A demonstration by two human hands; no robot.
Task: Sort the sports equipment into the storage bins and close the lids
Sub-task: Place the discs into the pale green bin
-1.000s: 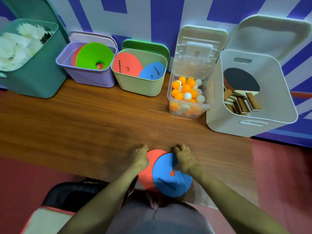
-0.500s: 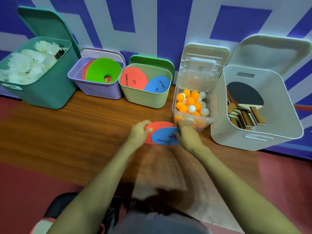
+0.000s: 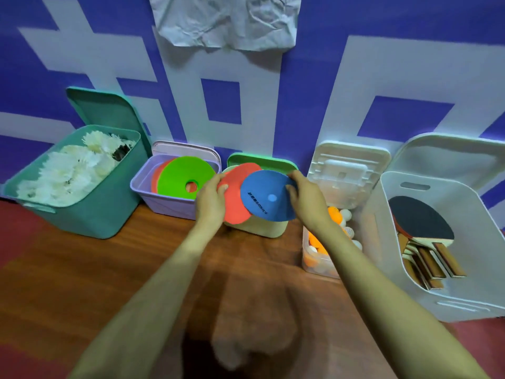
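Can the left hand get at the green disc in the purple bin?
Likely yes: the purple bin stands open just beside the left hand, nothing over the green disc. But that hand grips a red disc.

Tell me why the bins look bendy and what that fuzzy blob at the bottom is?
Head view: the wide lens bows the teal bin and white bin outward; the blob is too blurred to identify; the red disc and blue disc look sharp.

Matt red round disc (image 3: 234,199) and matt blue round disc (image 3: 263,205); smooth pale-green plastic bin (image 3: 262,229); glossy clear plastic box (image 3: 314,262); brown wood-grain tabletop (image 3: 82,269); crumpled white paper sheet (image 3: 226,20).
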